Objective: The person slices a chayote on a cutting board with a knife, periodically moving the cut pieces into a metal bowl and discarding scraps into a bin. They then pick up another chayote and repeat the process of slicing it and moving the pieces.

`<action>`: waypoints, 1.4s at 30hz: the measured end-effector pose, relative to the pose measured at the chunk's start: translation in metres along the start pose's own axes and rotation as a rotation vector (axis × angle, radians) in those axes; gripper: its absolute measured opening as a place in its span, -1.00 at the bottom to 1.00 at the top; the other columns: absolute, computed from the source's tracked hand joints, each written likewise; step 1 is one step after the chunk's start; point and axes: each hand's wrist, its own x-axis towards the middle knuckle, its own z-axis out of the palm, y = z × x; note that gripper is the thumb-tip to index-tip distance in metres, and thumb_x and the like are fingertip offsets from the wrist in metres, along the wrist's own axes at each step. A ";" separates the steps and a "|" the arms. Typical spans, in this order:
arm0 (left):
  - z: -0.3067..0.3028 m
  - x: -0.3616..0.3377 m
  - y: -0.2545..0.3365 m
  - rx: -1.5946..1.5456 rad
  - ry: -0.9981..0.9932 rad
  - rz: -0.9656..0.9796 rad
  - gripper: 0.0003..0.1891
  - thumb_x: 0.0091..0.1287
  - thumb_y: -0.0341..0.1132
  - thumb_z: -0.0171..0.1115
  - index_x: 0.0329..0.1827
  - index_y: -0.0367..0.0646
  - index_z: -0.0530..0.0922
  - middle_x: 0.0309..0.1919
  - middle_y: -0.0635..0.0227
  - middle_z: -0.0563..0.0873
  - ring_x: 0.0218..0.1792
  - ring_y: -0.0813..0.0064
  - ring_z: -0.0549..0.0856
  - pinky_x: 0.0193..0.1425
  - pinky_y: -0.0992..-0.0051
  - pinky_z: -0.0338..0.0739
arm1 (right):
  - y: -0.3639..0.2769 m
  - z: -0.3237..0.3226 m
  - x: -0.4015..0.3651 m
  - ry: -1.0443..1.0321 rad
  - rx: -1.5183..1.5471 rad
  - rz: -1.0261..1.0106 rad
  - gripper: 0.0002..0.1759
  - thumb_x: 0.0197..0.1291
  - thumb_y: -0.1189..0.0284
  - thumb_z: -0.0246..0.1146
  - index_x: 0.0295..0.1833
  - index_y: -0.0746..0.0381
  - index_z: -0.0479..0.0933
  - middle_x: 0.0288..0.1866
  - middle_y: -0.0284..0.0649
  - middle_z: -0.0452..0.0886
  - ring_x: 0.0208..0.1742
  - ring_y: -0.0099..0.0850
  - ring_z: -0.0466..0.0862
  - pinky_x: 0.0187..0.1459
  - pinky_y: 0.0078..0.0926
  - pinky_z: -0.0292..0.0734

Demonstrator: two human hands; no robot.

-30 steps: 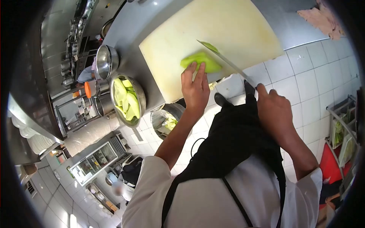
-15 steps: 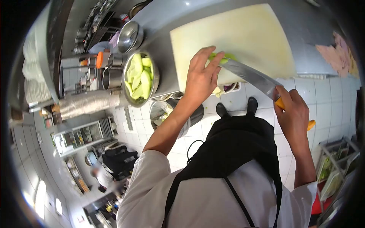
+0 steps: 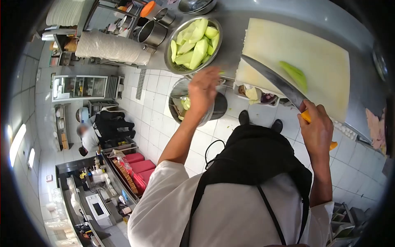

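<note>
My right hand (image 3: pixel 317 127) is wrapped round the yellow handle of a large kitchen knife (image 3: pixel 273 78), its blade slanting over the white cutting board (image 3: pixel 325 49). A pale green vegetable wedge (image 3: pixel 295 75) lies on the board just beyond the blade. My left hand (image 3: pixel 203 90), smeared by motion, is off the board, above the rim of a waste bin (image 3: pixel 222 103). A small green scrap (image 3: pixel 221 73) shows right by its fingertips; I cannot tell whether they grip it. Close beyond this hand, a metal colander (image 3: pixel 168 57) holds several cut green pieces.
A metal bowl (image 3: pixel 199 5) and metal pots (image 3: pixel 152 33) stand past the colander. Stacked plates (image 3: pixel 109 47) line the left. Under the board's near edge sits a container of scraps (image 3: pixel 253 95). A pinkish cloth (image 3: pixel 374 127) lies at right. Another person (image 3: pixel 90 138) is farther off.
My left hand has left the green piece on the board and swung left toward the bin and colander. The knife stays in my right hand. The view has turned left.
</note>
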 end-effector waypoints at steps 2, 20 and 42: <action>-0.018 -0.021 -0.025 0.119 0.098 -0.167 -0.80 0.26 -0.59 0.42 -0.06 -0.30 0.77 -0.09 0.07 0.83 -0.07 0.18 0.83 0.07 0.37 0.69 | 0.002 -0.001 -0.004 0.014 0.040 0.044 -0.61 0.08 0.59 0.48 0.05 0.16 0.63 -0.24 -0.11 0.65 -0.25 -0.07 0.71 -0.17 -0.16 0.59; 0.151 0.043 0.103 -0.261 -0.417 0.318 -0.43 0.12 -0.46 0.53 0.27 -0.07 0.67 0.32 0.10 0.60 0.33 -0.02 0.57 0.39 0.15 0.52 | 0.049 -0.032 -0.092 -0.119 0.223 0.670 -0.78 0.41 0.52 0.18 0.11 0.31 0.53 -0.44 0.16 0.61 -0.39 0.20 0.64 -0.32 0.04 0.47; 0.189 0.027 0.100 -0.300 -0.384 0.229 -0.47 0.10 -0.34 0.65 0.14 -0.18 0.65 0.24 0.04 0.58 0.27 -0.01 0.57 0.32 0.13 0.51 | 0.046 -0.003 -0.154 -0.030 0.102 0.522 -0.69 0.30 0.53 0.30 0.15 0.26 0.67 -0.45 0.05 0.61 -0.52 -0.03 0.68 -0.44 -0.12 0.58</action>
